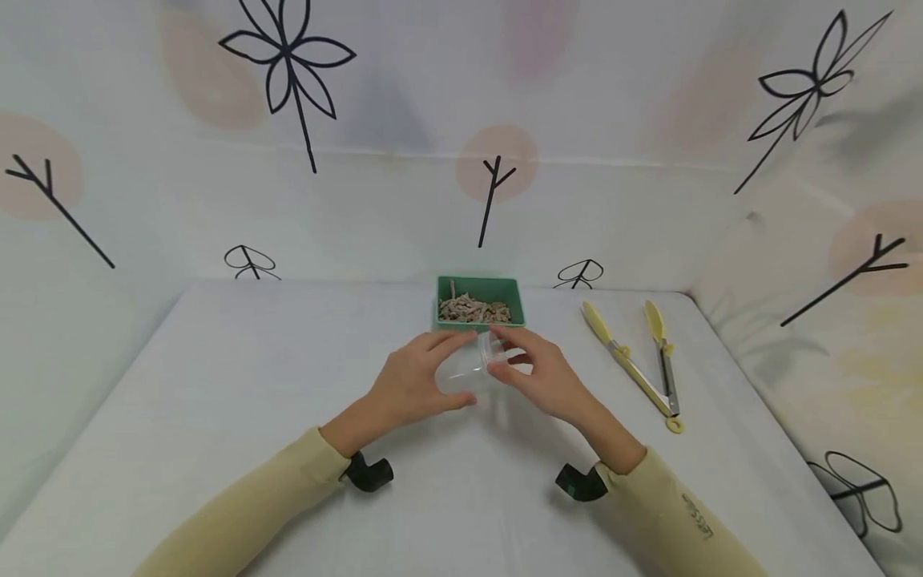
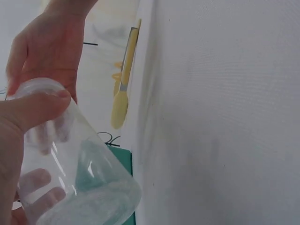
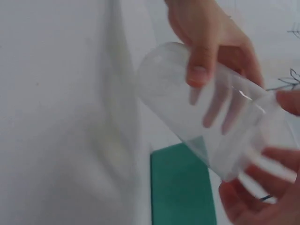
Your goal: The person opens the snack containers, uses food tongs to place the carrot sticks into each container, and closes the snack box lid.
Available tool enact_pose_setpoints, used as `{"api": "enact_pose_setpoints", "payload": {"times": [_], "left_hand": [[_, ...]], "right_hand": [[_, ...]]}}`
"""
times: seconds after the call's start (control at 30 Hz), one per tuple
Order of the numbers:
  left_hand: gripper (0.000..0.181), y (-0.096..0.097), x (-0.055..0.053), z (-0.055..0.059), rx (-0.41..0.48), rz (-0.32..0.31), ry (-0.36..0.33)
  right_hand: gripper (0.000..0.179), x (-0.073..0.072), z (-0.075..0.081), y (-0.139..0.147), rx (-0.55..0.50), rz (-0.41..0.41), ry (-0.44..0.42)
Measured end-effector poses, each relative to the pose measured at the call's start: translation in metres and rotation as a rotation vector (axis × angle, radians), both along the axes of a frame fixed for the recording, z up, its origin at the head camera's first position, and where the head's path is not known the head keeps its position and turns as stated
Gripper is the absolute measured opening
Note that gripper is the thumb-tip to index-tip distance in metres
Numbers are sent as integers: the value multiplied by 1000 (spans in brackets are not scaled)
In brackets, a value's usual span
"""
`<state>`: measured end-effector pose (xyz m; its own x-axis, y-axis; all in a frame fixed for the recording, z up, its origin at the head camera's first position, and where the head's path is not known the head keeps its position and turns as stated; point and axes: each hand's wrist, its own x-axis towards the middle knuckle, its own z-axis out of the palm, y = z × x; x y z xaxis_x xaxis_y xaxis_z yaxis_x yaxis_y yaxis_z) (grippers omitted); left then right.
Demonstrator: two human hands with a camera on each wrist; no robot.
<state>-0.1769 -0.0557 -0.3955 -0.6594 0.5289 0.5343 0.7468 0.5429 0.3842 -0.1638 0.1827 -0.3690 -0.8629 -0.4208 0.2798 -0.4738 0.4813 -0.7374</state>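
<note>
A clear plastic jar point(image 1: 460, 372) is held tilted above the white table, close in front of the green tray point(image 1: 441, 300). My left hand point(image 1: 405, 383) grips the jar's body, thumb on one side and fingers round the other. At the ringed mouth end point(image 3: 243, 136), my right hand point(image 1: 542, 375) curls its fingers and thumb round the rim. Through the jar's clear wall, left-hand fingers show in the right wrist view, and nothing is visible inside it. Whether a separate lid sits at that end, I cannot tell.
Brownish-grey, chip-like pieces point(image 1: 476, 308) lie in the tray by the back wall. Yellow-tipped metal tongs point(image 1: 634, 373) rest spread on the table at the right. Cloth with flower and twig drawings point(image 1: 490, 200) covers the walls behind and beside the table.
</note>
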Motion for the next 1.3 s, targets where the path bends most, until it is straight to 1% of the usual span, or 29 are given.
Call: {"api": "enact_pose_setpoints", "payload": {"times": [0.07,0.1,0.13,0.27,0.3,0.33,0.4,0.47,0.53,0.6,0.7,0.73,0.8,0.87,0.93,0.97,1.03,1.17,1.23,1.3], "left_hand": [[85,-1,0,-1,-2,3,-26],[85,-2,0,-1,-5,6,-35],[85,-2,-1,-1,-11,9,-36],[84,-3,-1,-2,-43,10,15],[83,-3,-1,-2,-50,5,27],[83,-3,-2,-3,-58,2,37],[83,-4,-1,-2,-61,-2,40],[82,-4,-1,-3,-61,2,35],[83,-4,-1,-2,-60,5,31],[82,-4,-1,-2,-61,7,33],[81,-3,-1,-1,-75,5,43],[81,-3,-1,0,-82,4,44],[81,-2,0,0,-96,4,38],[81,-2,0,0,-105,3,31],[81,-2,1,0,-107,7,28],[80,-2,1,0,-106,9,29],[80,-1,1,0,-103,7,39],[80,-1,1,1,-106,2,54],[80,-1,2,2,-110,2,45],[81,-1,2,2,-114,9,25]], "right_hand": [[60,0,1,3,-47,82,-18],[63,0,2,4,-62,105,-28],[64,0,3,4,-60,108,-37],[61,0,4,3,27,9,-102],[60,0,4,3,39,-8,-116],[60,-1,4,3,42,-8,-120],[60,-1,4,4,4,39,-122],[65,-2,5,5,-45,98,-121],[69,-3,6,5,-62,117,-127],[67,-3,7,4,-25,75,-149],[63,-3,9,2,61,-18,-199],[62,-3,10,3,74,-30,-213],[59,-3,10,4,58,-14,-236],[60,-4,10,7,9,35,-244],[64,-5,8,10,-41,88,-249],[66,-5,7,10,-56,98,-262],[65,-4,6,10,-37,77,-267],[62,-2,7,9,2,2,-294],[62,-3,8,10,-20,6,-289],[62,-3,9,11,-66,39,-269]]}}
